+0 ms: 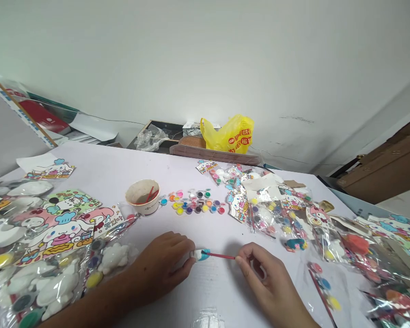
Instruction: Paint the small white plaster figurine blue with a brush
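Note:
My left hand [169,262] pinches the left end of a small white figurine [198,254] just above the white table. Part of the figurine's right side is painted light blue; its left end is hidden by my fingers. A thin red paintbrush [222,256] is pinched between the thumb and fingers of my right hand [264,273], with its dark tip touching the painted side. Beyond my hands stand several small paint pots [198,207] in many colours. A paper cup [142,197] of murky water holds red brushes at their left.
Bagged white figurines [114,258] and cartoon cards [59,234] cover the left side. More craft packets [264,218] and a painted blue figurine [295,244] lie on the right. A yellow plastic bag [228,134] stands beyond the far edge, near the wall.

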A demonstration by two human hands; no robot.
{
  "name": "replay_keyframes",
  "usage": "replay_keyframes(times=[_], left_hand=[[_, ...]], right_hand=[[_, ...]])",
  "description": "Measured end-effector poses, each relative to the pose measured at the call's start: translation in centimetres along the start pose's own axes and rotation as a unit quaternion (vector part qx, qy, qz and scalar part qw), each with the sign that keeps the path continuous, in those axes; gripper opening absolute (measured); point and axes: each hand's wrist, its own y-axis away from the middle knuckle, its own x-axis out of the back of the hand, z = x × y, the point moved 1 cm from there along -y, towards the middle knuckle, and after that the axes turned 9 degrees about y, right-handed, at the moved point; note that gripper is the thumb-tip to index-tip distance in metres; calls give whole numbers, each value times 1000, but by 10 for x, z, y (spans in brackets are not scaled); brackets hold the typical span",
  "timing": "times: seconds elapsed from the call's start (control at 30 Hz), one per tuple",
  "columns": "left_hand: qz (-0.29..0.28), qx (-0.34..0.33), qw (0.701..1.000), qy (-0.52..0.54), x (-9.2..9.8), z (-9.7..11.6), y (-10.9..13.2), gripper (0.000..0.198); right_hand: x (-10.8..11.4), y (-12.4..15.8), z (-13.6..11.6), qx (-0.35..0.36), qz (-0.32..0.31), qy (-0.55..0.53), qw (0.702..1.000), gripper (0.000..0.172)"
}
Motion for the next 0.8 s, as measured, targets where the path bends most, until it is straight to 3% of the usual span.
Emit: replay_keyframes(times=[0.8], left_hand=[[-5,32,999,17,1,1,-1,10]], right_hand=[[-3,0,3,-14,-8,-9,1000,33]])
